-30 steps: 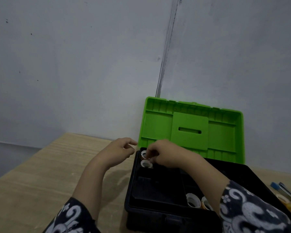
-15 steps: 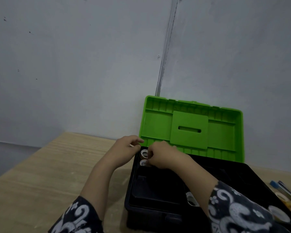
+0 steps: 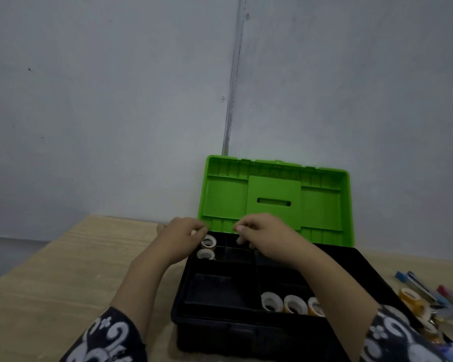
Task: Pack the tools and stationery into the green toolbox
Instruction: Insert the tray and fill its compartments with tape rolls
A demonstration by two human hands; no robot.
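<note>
While both your hands hover empty over toolbox (image 3: 220,325) back corner, left hand (image 3: 179,240) and right hand (image 3: 266,237) loosely curled, tape rolls (image 3: 208,248) sit inside; light, rigid, slick, so pinch across rim.

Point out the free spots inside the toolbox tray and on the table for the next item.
Free: the near-left tray compartment below the two tape rolls, and the table left of the toolbox. Crowded: the near-right compartment's three rolls, and the stationery pile on the right.
</note>
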